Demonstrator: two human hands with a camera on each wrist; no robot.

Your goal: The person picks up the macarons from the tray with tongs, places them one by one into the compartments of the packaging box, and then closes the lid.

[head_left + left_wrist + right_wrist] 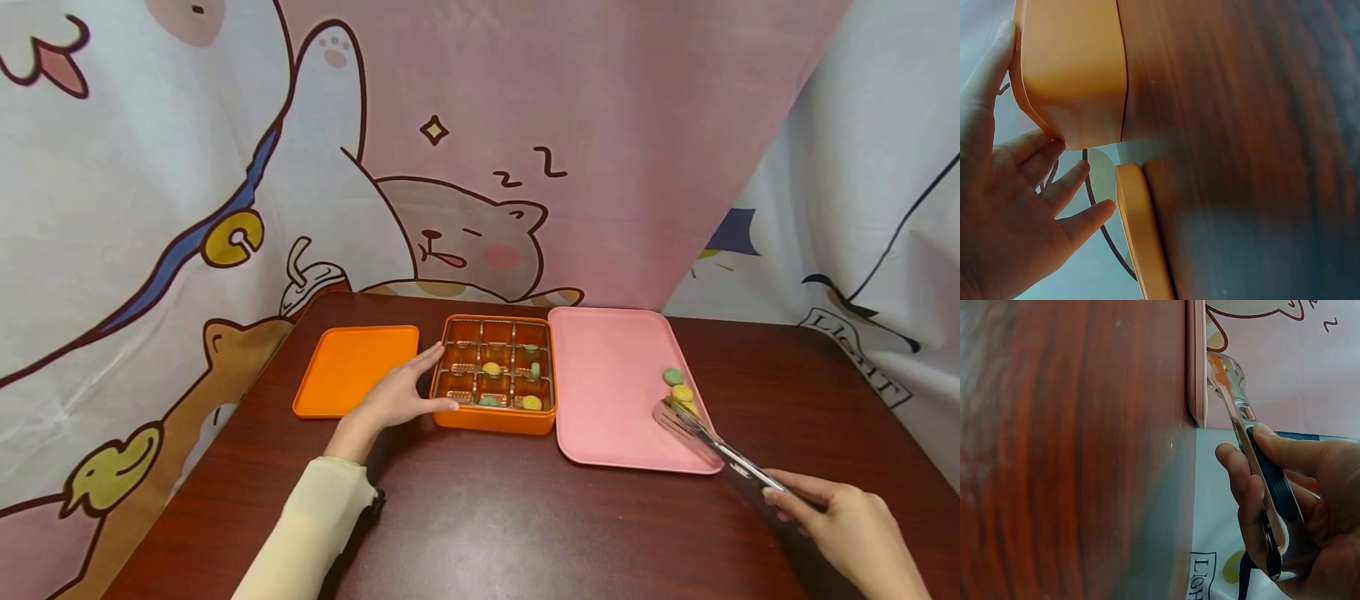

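Note:
My left hand (401,390) rests at the left front corner of an orange box (495,419), thumb along the front rim and fingers spread at the left side. In the left wrist view its fingertips touch the box's rim. A clear divider inside the box forms compartments, some with small yellow and green discs, such as a yellow disc (491,368) in the centre. My right hand (847,517) grips metal tongs (1266,469) by the handles. Over the pink tray (607,383), the tongs' tips are right at the yellow discs (682,392); a green disc (672,377) lies behind.
A flat orange lid (360,367) lies left of the box on the dark wooden table (510,517). The pink tray stands close against the box's right side. A printed cartoon curtain (600,167) hangs behind the table and along both sides.

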